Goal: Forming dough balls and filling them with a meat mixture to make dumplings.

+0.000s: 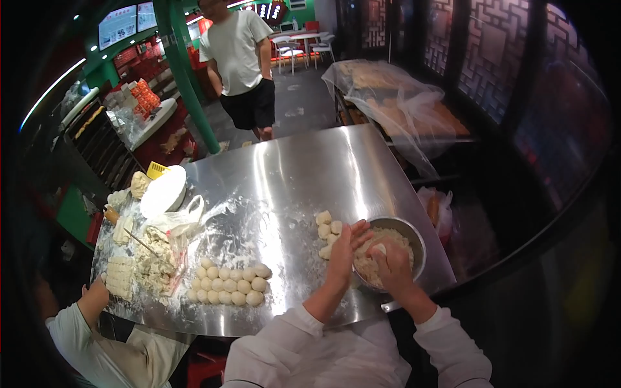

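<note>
A round metal bowl [420, 245] stands near the right edge of the steel table. It holds a pale, crumbly filling [390, 234]. My right hand [394, 266] is inside the bowl, its fingers closed around a small whitish piece of dough [380, 248] and close to the filling. At the bowl's left side, my left hand [344, 250] is raised with its fingers apart and nothing in it. Several small dough pieces [324, 231] lie just left of that hand, some partly hidden by it. Farther left, rounded dough balls [230, 284] sit in rows.
The steel table [305, 165] is dusted with flour. At left are a shaggy dough mass [154, 259], a white basin [164, 191], a plastic bag [187, 218] and a co-worker's arm [93, 298]. Another person [237, 53] stands beyond. Plastic sheeting [402, 106] covers a rack at right.
</note>
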Action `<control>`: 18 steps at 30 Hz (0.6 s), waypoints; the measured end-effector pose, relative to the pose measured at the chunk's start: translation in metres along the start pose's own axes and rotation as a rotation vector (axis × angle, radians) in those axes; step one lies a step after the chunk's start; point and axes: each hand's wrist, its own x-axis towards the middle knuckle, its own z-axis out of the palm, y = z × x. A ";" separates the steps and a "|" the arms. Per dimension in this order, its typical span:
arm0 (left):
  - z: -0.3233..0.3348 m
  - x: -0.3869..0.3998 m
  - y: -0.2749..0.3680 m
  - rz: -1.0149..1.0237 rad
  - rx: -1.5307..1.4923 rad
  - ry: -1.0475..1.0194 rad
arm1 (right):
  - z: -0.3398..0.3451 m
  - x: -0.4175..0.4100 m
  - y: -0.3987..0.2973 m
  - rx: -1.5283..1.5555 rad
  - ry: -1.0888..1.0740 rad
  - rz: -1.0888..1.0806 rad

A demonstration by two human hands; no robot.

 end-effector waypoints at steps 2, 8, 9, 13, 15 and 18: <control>0.015 -0.007 -0.020 0.003 -0.210 -0.036 | 0.033 0.003 -0.017 0.021 0.194 -0.145; 0.050 -0.062 0.013 -0.084 0.031 0.077 | 0.027 0.028 -0.012 0.310 0.280 0.171; 0.041 -0.058 0.013 -0.073 0.031 0.082 | 0.029 0.032 -0.013 0.388 0.272 0.245; -0.003 -0.037 0.015 0.011 0.023 0.161 | 0.042 0.012 -0.015 0.368 0.217 0.186; -0.017 -0.039 0.029 0.022 -0.056 0.118 | 0.042 0.000 -0.014 0.234 0.158 0.203; -0.035 -0.043 0.051 -0.089 0.273 -0.104 | 0.041 -0.004 -0.027 0.223 0.081 0.210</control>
